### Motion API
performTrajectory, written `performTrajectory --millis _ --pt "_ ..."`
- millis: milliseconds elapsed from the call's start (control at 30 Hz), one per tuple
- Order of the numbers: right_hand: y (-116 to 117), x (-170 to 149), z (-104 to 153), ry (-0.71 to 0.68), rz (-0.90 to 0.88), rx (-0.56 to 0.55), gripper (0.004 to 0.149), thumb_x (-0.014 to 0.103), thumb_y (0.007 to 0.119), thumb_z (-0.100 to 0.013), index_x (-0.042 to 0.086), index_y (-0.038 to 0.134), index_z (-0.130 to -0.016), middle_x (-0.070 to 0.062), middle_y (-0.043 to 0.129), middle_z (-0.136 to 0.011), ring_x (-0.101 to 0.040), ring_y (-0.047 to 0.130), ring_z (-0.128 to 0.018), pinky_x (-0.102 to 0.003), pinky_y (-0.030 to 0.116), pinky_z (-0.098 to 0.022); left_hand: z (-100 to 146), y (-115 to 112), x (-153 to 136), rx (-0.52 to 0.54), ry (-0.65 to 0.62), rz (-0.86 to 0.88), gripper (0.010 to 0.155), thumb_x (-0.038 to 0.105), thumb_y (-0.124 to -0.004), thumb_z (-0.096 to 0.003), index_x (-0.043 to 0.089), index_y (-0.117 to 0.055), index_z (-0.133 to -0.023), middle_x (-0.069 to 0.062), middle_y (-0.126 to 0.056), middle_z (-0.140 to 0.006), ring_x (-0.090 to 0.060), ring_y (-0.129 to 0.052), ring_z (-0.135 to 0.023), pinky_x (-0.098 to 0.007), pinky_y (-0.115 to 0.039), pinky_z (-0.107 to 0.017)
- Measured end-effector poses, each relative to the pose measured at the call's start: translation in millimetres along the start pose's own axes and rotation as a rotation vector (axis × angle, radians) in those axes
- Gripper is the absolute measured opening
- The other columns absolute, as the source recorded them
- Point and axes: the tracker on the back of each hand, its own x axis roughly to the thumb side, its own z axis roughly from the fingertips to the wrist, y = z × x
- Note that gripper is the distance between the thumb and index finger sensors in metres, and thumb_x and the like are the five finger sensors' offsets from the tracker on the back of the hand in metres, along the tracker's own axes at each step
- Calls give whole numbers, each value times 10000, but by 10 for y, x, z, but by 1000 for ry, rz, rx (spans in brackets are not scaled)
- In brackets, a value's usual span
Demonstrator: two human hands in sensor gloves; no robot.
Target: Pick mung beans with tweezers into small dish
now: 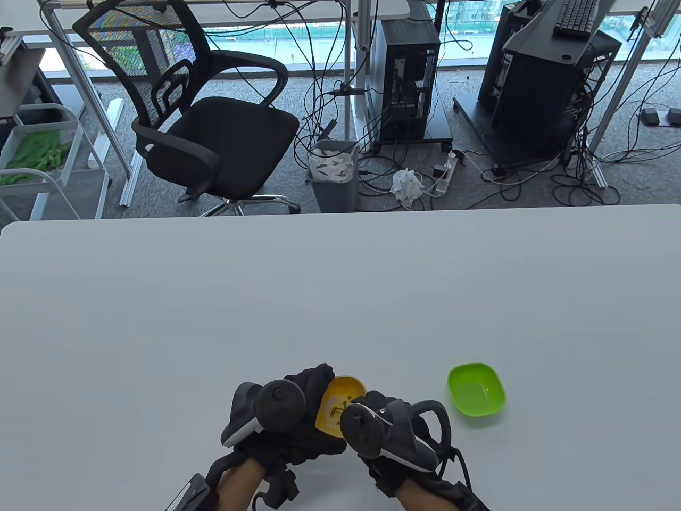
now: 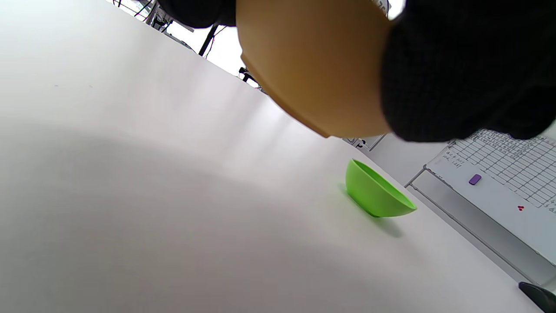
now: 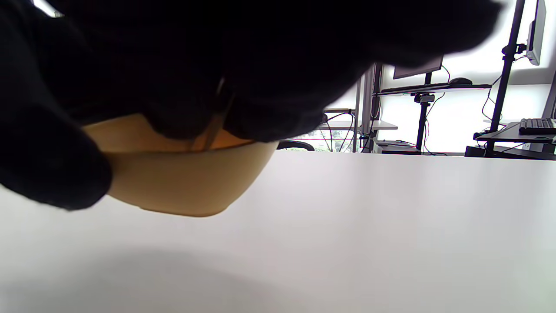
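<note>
— What carries everything here?
— A broad, matte white rectangular table with rounded far corners.
— And what sits directly on it?
— A small lime-green plastic dish, rounded-square, upright near the front edge toward the right; it rests flat on the tabletop.

Yellow dish, lime-green dish, black-gloved hands, pale grey table.

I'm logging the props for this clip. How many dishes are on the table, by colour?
Yellow dish: 1, held by the left hand
Green dish: 1, standing apart to the right
Total: 2 dishes
</note>
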Motion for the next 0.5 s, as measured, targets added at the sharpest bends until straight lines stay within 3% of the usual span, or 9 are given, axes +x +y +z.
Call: performTrajectory --millis 133,233,333,500 --pt "-62 -67 51 4 -32 -62 362 322 923 -443 68 985 -694 -141 989 -540 -108 937 -261 -294 867 -191 3 10 -15 0 8 13 1241 650 -1004 -293 80 -292 -1134 -167 -411 -1160 -405 -572 -958 -619 -467 -751" --pt "-233 -310 174 77 -116 -149 343 319 920 -445 87 985 -690 -142 988 -535 -107 935 -257 -295 865 -188 16 21 -43 2 13 28 1236 648 -1005 -296 81 -294 -1134 -167 -409 -1160 -405 -571 -959 -619 -465 -751" --pt "-438 -904 377 284 -174 -268 340 311 921 -447 80 984 -689 -148 988 -531 -109 934 -254 -296 864 -184 30 33 -61 5 19 33 1235 647 -1004 -297 83 -293 -1134 -164 -408 -1160 -406 -569 -960 -619 -463 -752" --pt "-378 -1726 607 551 -158 -277 359 308 921 -447 48 986 -686 -154 987 -525 -110 933 -249 -297 863 -179 22 43 -50 16 8 38 1235 651 -1000 -299 83 -290 -1134 -163 -407 -1161 -404 -567 -963 -618 -462 -753"
